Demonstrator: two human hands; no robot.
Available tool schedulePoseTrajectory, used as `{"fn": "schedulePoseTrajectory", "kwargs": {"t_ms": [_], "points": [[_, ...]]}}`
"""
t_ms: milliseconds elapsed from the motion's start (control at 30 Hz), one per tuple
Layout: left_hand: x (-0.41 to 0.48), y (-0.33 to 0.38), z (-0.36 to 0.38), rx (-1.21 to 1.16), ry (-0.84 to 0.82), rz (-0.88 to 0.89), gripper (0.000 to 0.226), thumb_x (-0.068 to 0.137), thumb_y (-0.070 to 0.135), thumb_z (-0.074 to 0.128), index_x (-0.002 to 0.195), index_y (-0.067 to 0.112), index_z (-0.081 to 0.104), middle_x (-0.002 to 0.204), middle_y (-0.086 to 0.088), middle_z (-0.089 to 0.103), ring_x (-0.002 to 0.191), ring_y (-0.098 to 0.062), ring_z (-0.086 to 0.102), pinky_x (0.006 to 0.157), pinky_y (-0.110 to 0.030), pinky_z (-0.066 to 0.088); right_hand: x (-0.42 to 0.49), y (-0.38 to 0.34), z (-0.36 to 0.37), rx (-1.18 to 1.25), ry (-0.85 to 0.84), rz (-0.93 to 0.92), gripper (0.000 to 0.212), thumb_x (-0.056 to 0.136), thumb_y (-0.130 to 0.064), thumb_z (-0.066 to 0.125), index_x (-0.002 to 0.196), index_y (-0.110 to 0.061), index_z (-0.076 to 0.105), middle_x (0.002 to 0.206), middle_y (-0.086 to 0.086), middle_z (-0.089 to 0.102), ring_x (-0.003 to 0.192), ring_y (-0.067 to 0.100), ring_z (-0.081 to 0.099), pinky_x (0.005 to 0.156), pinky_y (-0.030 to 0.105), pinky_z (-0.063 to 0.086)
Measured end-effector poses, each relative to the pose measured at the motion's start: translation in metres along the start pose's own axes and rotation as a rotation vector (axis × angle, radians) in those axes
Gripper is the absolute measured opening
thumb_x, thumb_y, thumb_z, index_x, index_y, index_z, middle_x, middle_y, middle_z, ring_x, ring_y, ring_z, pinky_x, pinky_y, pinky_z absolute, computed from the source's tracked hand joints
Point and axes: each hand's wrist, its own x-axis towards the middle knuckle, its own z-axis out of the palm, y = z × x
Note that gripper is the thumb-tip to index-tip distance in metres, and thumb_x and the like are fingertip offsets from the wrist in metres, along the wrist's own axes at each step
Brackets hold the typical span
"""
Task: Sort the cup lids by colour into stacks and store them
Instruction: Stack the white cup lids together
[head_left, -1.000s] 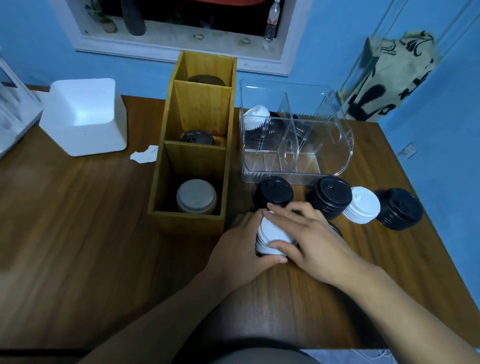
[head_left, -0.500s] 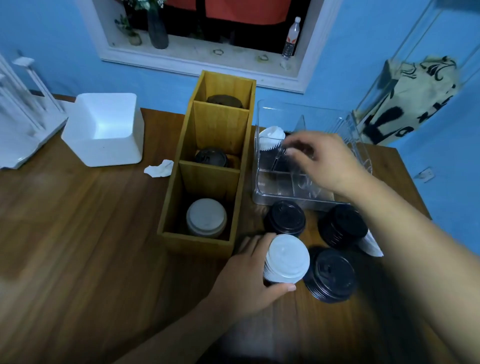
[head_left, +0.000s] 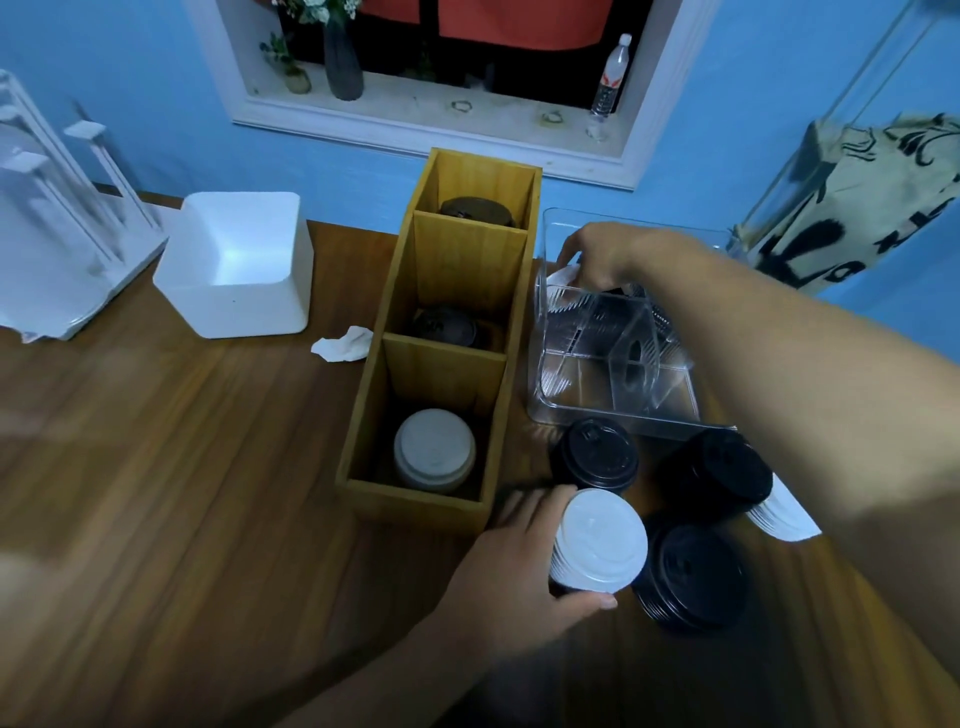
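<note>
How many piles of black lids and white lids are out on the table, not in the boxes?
Black stacks: 3
White stacks: 2, one held by the left hand, one partly hidden under the right arm
Total: 5

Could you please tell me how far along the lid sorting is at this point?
Partly done: the wooden box already holds lid stacks in all three compartments. In hand: the left hand grips a white stack, while the right hand reaches into the clear bin. Left: three black stacks and another white stack on the table.
</note>
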Motion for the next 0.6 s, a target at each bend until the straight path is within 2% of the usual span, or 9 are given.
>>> {"fn": "schedulePoseTrajectory", "kwargs": {"t_ms": [133, 233, 300, 367, 433, 500, 600], "points": [[0.0, -0.001, -0.001, 0.003, -0.003, 0.006, 0.09, 0.074, 0.071, 0.071, 0.147, 0.042, 0.027, 0.139, 0.028, 0.036, 0.131, 0.005, 0.031, 0.105, -0.018, 0.038, 0.001, 0.003, 0.004, -0.039, 0.111, 0.016, 0.052, 0.09, -0.029, 0.071, 0.138, -0.014, 0.06, 0.136, 0.014, 0.061, 0.124, 0.036, 0.056, 0.1, 0.039, 0.049], [0.0, 0.0, 0.0, 0.012, -0.001, 0.001, 0.09, 0.073, 0.072, 0.071, 0.146, 0.042, 0.028, 0.139, 0.028, 0.038, 0.131, 0.004, 0.032, 0.104, -0.019, 0.04, -0.006, 0.009, 0.003, -0.049, 0.207, 0.027, 0.043, 0.085, -0.042, 0.074, 0.118, -0.015, 0.071, 0.115, 0.014, 0.069, 0.11, 0.035, 0.06, 0.089, 0.036, 0.052], [0.0, -0.001, 0.0, 0.018, -0.003, 0.0, 0.09, 0.073, 0.072, 0.071, 0.146, 0.042, 0.027, 0.14, 0.028, 0.038, 0.132, 0.005, 0.032, 0.105, -0.019, 0.039, -0.008, 0.016, 0.005, -0.024, 0.274, 0.015, 0.029, 0.084, -0.041, 0.075, 0.102, -0.018, 0.074, 0.107, 0.012, 0.072, 0.103, 0.033, 0.062, 0.083, 0.033, 0.049], [-0.001, 0.0, 0.0, 0.019, -0.011, -0.001, 0.091, 0.073, 0.072, 0.07, 0.147, 0.043, 0.025, 0.141, 0.028, 0.037, 0.132, 0.006, 0.031, 0.106, -0.017, 0.036, -0.009, 0.02, 0.007, 0.006, 0.272, -0.007, 0.016, 0.083, -0.039, 0.076, 0.089, -0.025, 0.071, 0.106, 0.01, 0.072, 0.097, 0.029, 0.062, 0.083, 0.032, 0.051], [-0.002, 0.001, 0.0, 0.015, -0.015, -0.001, 0.091, 0.074, 0.072, 0.071, 0.147, 0.044, 0.023, 0.141, 0.029, 0.035, 0.132, 0.008, 0.029, 0.106, -0.013, 0.033, -0.008, 0.021, 0.009, 0.006, 0.208, -0.023, 0.025, 0.082, -0.043, 0.077, 0.099, -0.028, 0.067, 0.116, 0.01, 0.068, 0.102, 0.03, 0.061, 0.09, 0.037, 0.052], [-0.002, 0.002, 0.0, 0.011, -0.023, -0.005, 0.092, 0.075, 0.072, 0.071, 0.147, 0.045, 0.022, 0.142, 0.029, 0.034, 0.132, 0.009, 0.029, 0.105, -0.009, 0.028, -0.005, 0.019, 0.007, 0.001, 0.175, -0.012, 0.05, 0.082, -0.047, 0.078, 0.122, -0.023, 0.063, 0.127, 0.012, 0.063, 0.113, 0.033, 0.058, 0.096, 0.04, 0.05], [-0.001, 0.003, -0.001, -0.004, -0.023, -0.009, 0.092, 0.076, 0.071, 0.071, 0.149, 0.044, 0.022, 0.145, 0.028, 0.034, 0.134, 0.007, 0.028, 0.109, -0.01, 0.028, 0.004, 0.014, 0.006, 0.014, 0.114, -0.025, 0.065, 0.08, -0.047, 0.082, 0.136, -0.023, 0.059, 0.135, 0.009, 0.061, 0.122, 0.032, 0.056, 0.098, 0.037, 0.046]]}}
